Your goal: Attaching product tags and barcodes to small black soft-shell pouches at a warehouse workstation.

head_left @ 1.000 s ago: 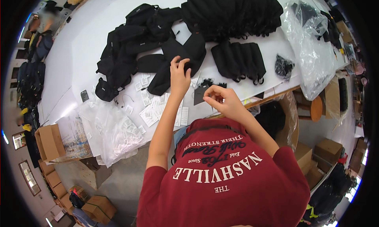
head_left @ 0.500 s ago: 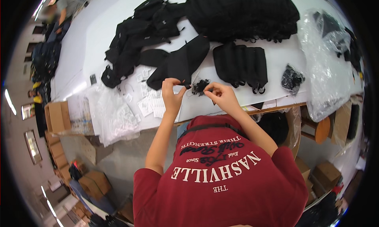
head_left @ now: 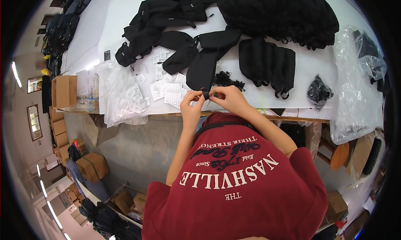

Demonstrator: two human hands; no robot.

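Observation:
A long flat black fabric pouch [head_left: 201, 71] lies on the table, its narrow near end reaching to my fingers. My left hand [head_left: 192, 107] is closed, thumb and fingers pinching the small black loop [head_left: 205, 93] at that end. Right beside it, my right hand [head_left: 229, 99] is closed in a pinch close against the loop; what sits between its fingertips is too small to make out. Just beyond my right hand lies a tangled heap of thin black cords [head_left: 227, 80]. White printed paper tags [head_left: 172, 94] are spread left of the pouch.
More black pouches [head_left: 177, 41] lie farther left. A large black pile [head_left: 280, 16] covers the far right, with a smaller black stack [head_left: 267, 64] nearer. Clear plastic bags [head_left: 121, 94] rest at the left edge, and plastic sheeting [head_left: 355, 110] hangs over the right. A cardboard box [head_left: 64, 92] stands left.
My right hand has left the cord heap and come over to my left hand, at the pouch's end. The pouch end is now drawn nearer to me. The whole view has shifted.

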